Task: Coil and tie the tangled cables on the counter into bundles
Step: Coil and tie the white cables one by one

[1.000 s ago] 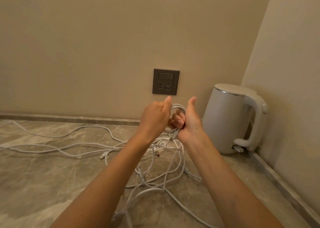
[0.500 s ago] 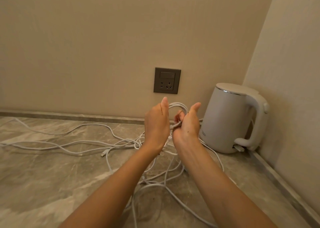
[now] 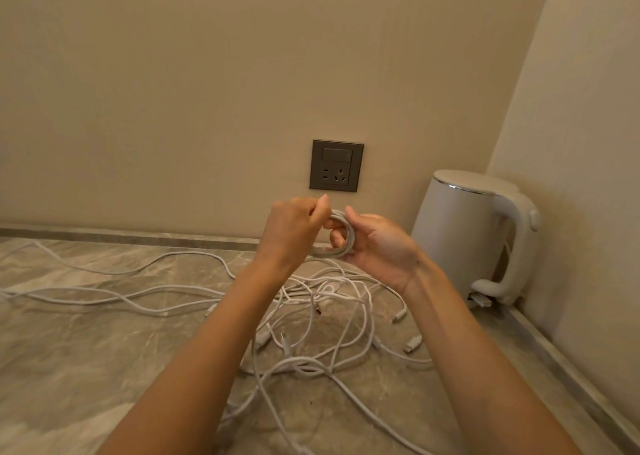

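Note:
A small coil of white cable (image 3: 341, 238) hangs in the air between my two hands, just below the wall socket. My left hand (image 3: 292, 229) pinches the coil's top with thumb and fingers. My right hand (image 3: 377, 243) has its fingers threaded through the loop, palm turned toward me, gripping the right side. Below the hands a tangle of white cables (image 3: 322, 319) lies on the marble counter (image 3: 86, 344), with several plug ends showing. Long strands (image 3: 104, 295) trail off to the left edge.
A white electric kettle (image 3: 474, 229) stands in the right corner against the side wall. A dark wall socket (image 3: 336, 165) sits on the back wall above my hands. A low stone ledge runs along the back and right edges of the counter.
My right hand has turned its palm toward me and spread, showing the coil as a round loop. Both hands have stayed near the same height under the socket.

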A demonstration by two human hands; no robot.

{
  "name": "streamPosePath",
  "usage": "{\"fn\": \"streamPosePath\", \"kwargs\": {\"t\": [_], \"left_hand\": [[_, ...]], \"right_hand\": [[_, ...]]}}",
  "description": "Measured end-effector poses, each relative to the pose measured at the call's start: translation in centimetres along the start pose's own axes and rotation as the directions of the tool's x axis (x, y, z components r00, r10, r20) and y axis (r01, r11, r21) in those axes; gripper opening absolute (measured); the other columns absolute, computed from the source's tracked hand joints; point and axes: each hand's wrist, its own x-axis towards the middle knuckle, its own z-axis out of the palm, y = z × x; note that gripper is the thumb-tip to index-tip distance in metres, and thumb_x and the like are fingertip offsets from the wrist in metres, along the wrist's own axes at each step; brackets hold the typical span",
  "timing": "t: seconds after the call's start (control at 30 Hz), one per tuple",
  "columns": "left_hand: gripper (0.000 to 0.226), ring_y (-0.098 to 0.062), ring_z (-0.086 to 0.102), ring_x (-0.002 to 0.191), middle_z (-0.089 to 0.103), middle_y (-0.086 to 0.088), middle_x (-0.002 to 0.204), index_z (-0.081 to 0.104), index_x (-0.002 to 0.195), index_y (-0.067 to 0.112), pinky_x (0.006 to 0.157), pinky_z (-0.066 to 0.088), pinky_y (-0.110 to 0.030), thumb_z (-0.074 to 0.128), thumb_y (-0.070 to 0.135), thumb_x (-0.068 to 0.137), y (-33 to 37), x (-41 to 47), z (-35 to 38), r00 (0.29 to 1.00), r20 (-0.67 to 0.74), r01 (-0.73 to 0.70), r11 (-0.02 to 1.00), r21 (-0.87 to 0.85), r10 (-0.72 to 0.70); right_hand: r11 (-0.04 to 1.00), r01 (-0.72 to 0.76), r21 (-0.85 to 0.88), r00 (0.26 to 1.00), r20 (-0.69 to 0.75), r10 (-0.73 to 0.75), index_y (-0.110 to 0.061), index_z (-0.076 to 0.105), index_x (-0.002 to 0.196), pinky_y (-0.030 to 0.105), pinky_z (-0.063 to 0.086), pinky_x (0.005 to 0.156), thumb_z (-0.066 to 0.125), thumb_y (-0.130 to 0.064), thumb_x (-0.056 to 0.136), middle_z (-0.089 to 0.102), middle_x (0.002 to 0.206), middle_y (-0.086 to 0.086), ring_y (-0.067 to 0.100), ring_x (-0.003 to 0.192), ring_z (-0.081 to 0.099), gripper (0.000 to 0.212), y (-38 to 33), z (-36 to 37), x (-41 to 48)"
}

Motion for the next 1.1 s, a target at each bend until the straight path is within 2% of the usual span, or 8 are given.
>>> {"fn": "streamPosePath", "kwargs": {"t": [0.17, 0.37, 0.53, 0.63, 0.73, 0.83, 1.0, 1.1], "left_hand": [[0.046, -0.018, 0.032, 0.046, 0.043, -0.014, 0.053, 0.047, 0.054, 0.006, 0.054, 0.021, -0.032, 0.041, 0.017, 0.098, -0.1, -0.1, -0.1, 0.999, 0.048, -0.021, 0.999, 0.04, 0.019], [0.049, -0.026, 0.039, 0.052, 0.053, -0.028, 0.059, 0.051, 0.056, -0.004, 0.056, 0.027, -0.038, 0.04, 0.018, 0.098, 0.1, 0.2, -0.4, 0.998, 0.048, -0.03, 0.998, 0.053, 0.028], [0.052, -0.019, 0.043, 0.051, 0.051, -0.006, 0.052, 0.042, 0.048, 0.022, 0.055, 0.032, -0.032, 0.039, 0.034, 0.098, 0.2, 0.3, -1.2, 0.991, 0.133, -0.022, 0.988, 0.153, 0.002], [0.05, -0.019, 0.05, 0.061, 0.055, -0.002, 0.065, 0.056, 0.06, 0.019, 0.056, 0.032, -0.029, 0.034, 0.044, 0.097, 0.2, 0.5, -1.9, 0.99, 0.14, -0.042, 0.944, 0.326, -0.004], [0.048, -0.022, 0.053, 0.067, 0.059, -0.007, 0.077, 0.07, 0.074, 0.01, 0.056, 0.033, -0.028, 0.041, 0.043, 0.095, 0.4, 0.9, -2.6, 0.998, -0.013, -0.05, 0.94, 0.337, 0.058], [0.039, -0.022, 0.055, 0.061, 0.066, -0.011, 0.069, 0.073, 0.069, 0.005, 0.058, 0.038, -0.03, 0.057, 0.034, 0.09, 1.7, 1.0, -3.5, 0.97, -0.194, -0.112, 0.978, 0.175, 0.145], [0.024, -0.015, 0.053, 0.069, 0.067, -0.007, 0.082, 0.072, 0.094, 0.007, 0.06, 0.037, -0.02, 0.063, 0.028, 0.086, 3.8, 0.6, -2.7, 0.994, -0.091, -0.045, 0.994, 0.097, 0.053], [0.025, -0.016, 0.051, 0.059, 0.065, -0.008, 0.07, 0.072, 0.084, 0.002, 0.055, 0.033, -0.02, 0.059, 0.022, 0.09, 3.5, 0.4, -1.8, 1.0, 0.006, -0.001, 0.999, 0.048, 0.001]], "right_hand": [[0.987, -0.108, 0.122, 0.99, 0.109, 0.095, -0.006, 0.059, 0.082, 0.027, 0.034, 0.066, 0.029, -0.025, 0.099, 0.045, 0.053, 0.0, 0.01, 0.051, 0.041, 0.04, 0.2, -0.4, -0.2], [0.966, -0.119, 0.23, 0.987, 0.135, 0.09, -0.012, 0.056, 0.07, 0.025, 0.026, 0.063, 0.041, -0.027, 0.087, 0.033, 0.049, -0.006, 0.008, 0.051, 0.032, 0.028, -0.1, 0.0, -0.4], [0.998, -0.027, 0.06, 0.999, 0.041, 0.025, -0.01, 0.048, 0.07, 0.022, 0.026, 0.057, 0.032, -0.015, 0.1, 0.034, 0.048, -0.008, 0.005, 0.052, 0.027, 0.035, 0.1, 0.2, 0.0], [0.984, 0.082, -0.158, 0.996, -0.007, -0.085, -0.008, 0.048, 0.069, 0.019, 0.027, 0.056, 0.031, -0.009, 0.102, 0.041, 0.051, -0.007, 0.002, 0.048, 0.031, 0.037, 0.2, 0.7, -0.1], [0.869, 0.136, -0.476, 0.98, -0.065, -0.188, -0.013, 0.05, 0.065, 0.021, 0.029, 0.06, 0.035, -0.011, 0.101, 0.041, 0.058, -0.004, 0.005, 0.054, 0.032, 0.039, 0.1, 1.0, 0.0], [0.743, 0.11, -0.66, 0.948, -0.155, -0.278, -0.018, 0.049, 0.062, 0.03, 0.028, 0.066, 0.039, -0.013, 0.1, 0.042, 0.062, -0.003, 0.011, 0.062, 0.034, 0.039, 0.0, 1.1, 0.3], [0.795, 0.135, -0.591, 0.827, -0.375, -0.419, -0.016, 0.044, 0.066, 0.024, 0.032, 0.062, 0.035, -0.015, 0.101, 0.04, 0.066, -0.002, 0.01, 0.064, 0.035, 0.036, -0.8, 0.7, -0.2], [0.826, 0.181, -0.533, 0.752, -0.466, -0.466, -0.016, 0.043, 0.063, 0.023, 0.03, 0.063, 0.034, -0.013, 0.1, 0.037, 0.063, -0.002, 0.01, 0.064, 0.033, 0.038, -1.0, 0.1, 0.0]]}}
